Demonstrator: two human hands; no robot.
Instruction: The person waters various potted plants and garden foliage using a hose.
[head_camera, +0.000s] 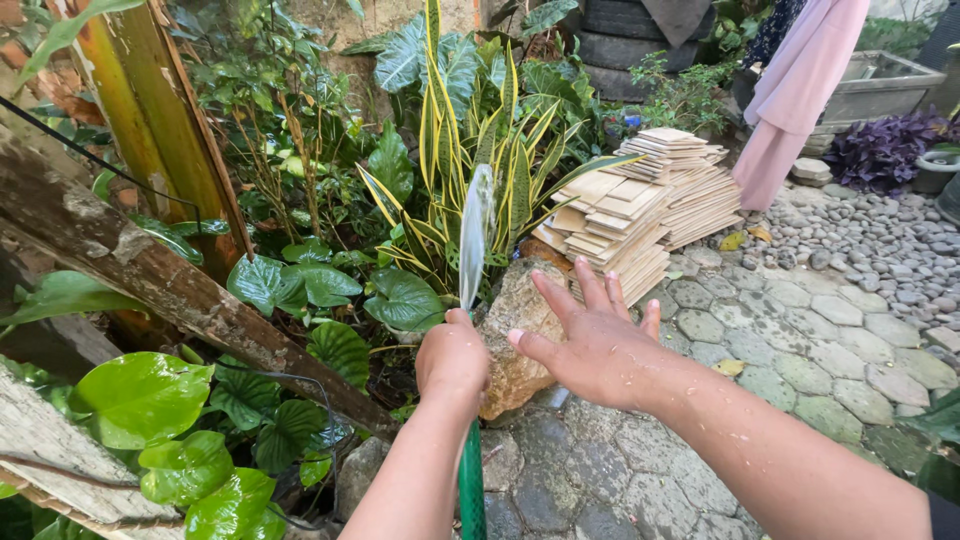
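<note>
My left hand is closed around the end of a green garden hose, which runs down along my forearm. A fan of water sprays up from the hose end toward the yellow-edged snake plant. My right hand is held out beside the hose, fingers spread, wet, holding nothing. Water drops cover its forearm. A tan rock sits just beyond both hands.
Broad green leaves and a mossy wooden beam fill the left. Stacked pale tiles lie behind the rock. Cobblestone paving and loose pebbles spread right. Pink cloth hangs at top right by a purple plant.
</note>
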